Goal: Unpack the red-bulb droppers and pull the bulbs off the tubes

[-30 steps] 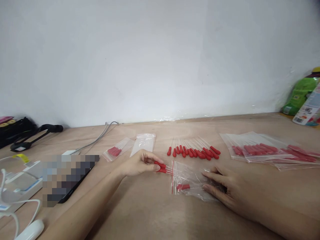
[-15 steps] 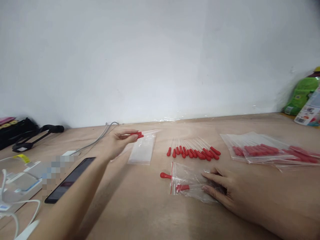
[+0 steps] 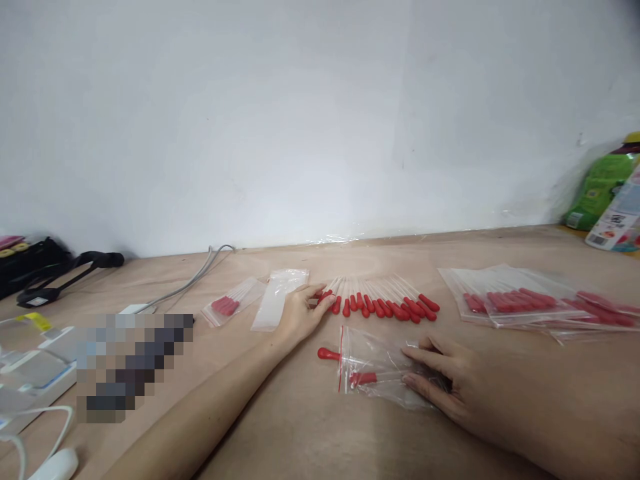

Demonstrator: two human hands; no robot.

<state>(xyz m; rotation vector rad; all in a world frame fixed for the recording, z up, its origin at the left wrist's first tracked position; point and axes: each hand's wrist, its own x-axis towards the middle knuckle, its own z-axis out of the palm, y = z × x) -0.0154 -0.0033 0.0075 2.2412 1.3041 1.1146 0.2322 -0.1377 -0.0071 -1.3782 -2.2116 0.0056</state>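
No wording can be read. Printed marks on the green container (image 3: 600, 183) and white container (image 3: 613, 223) at far right (dark, code-like patches) are too blurred to make out, as is the small white label (image 3: 37, 302) on a black item (image 3: 83, 272) at left.

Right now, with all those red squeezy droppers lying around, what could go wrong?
The dropper poking out of the clear bag might slip out if the right hand on the bag pulls it away. The left hand is at the left end of the row of droppers, which lie close together, so a bump might roll or cross some.
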